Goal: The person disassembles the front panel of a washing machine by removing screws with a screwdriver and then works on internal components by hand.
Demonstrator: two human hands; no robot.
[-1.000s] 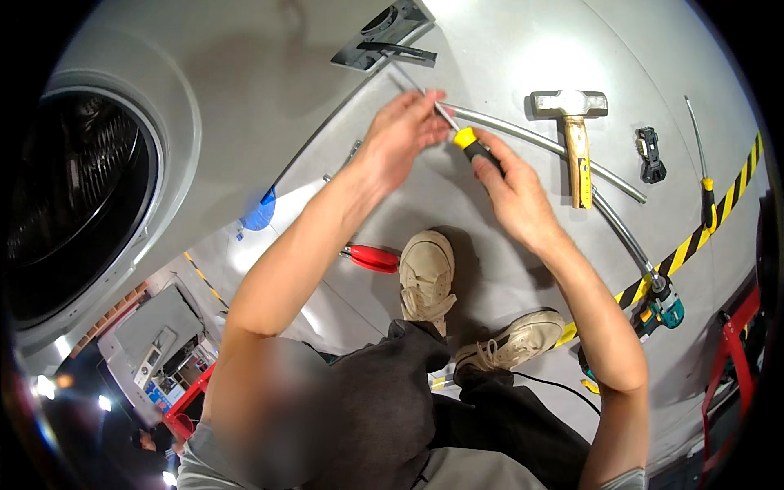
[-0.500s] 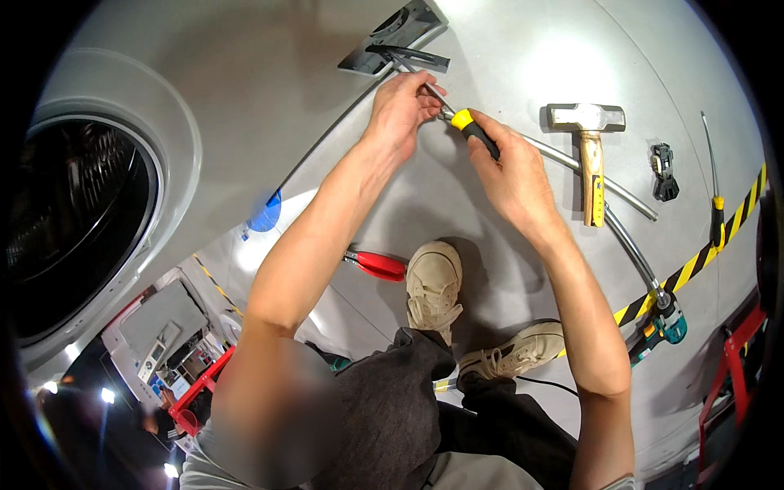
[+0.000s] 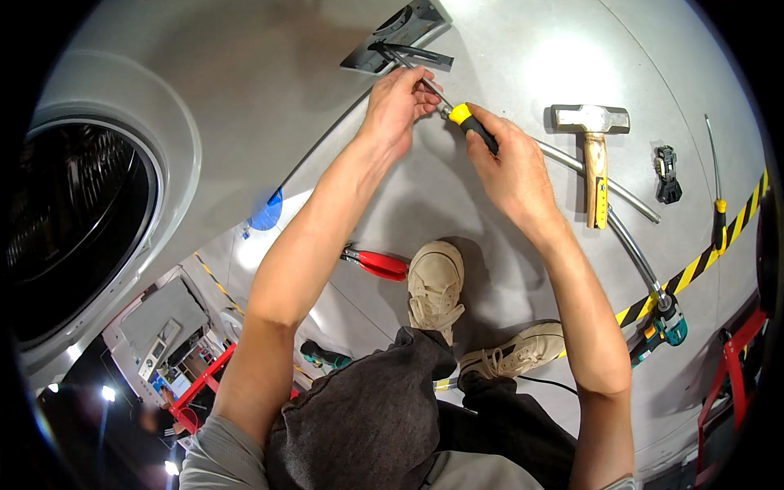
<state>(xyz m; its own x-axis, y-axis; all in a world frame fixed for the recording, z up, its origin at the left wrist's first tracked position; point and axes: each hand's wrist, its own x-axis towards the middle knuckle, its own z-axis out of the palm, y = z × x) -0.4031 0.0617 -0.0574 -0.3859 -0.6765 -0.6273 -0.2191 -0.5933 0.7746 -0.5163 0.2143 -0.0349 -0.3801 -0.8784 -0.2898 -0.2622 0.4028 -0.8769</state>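
Observation:
My right hand [image 3: 510, 167] is closed round the yellow-and-black handle of a screwdriver [image 3: 474, 128]. My left hand [image 3: 396, 114] has its fingers curled at the shaft, whose far end reaches a black strip [image 3: 429, 57] on a small dark, glossy rectangular opening or plate [image 3: 369, 59] low on a grey appliance [image 3: 204, 82]; the exact tip is hard to make out. A long steel tube [image 3: 629, 196] lies just beyond my hands. To their right lie a wooden-handled hammer [image 3: 595, 163], a black plastic part [image 3: 666, 175] and a second screwdriver [image 3: 719, 224].
The appliance's round dark opening [image 3: 77, 224] fills the left. Red-handled pliers [image 3: 382, 263] lie beside my shoe [image 3: 433, 290]. A teal power tool [image 3: 665, 331] and striped tape [image 3: 694, 269] are right, a red frame [image 3: 735, 343] beyond. A blue disc [image 3: 267, 210] is near the appliance's edge.
Both hands and the screwdriver have moved a little up toward the dark plate since a second ago. Over the last half second they have shifted only slightly; the whole view has drifted slightly.

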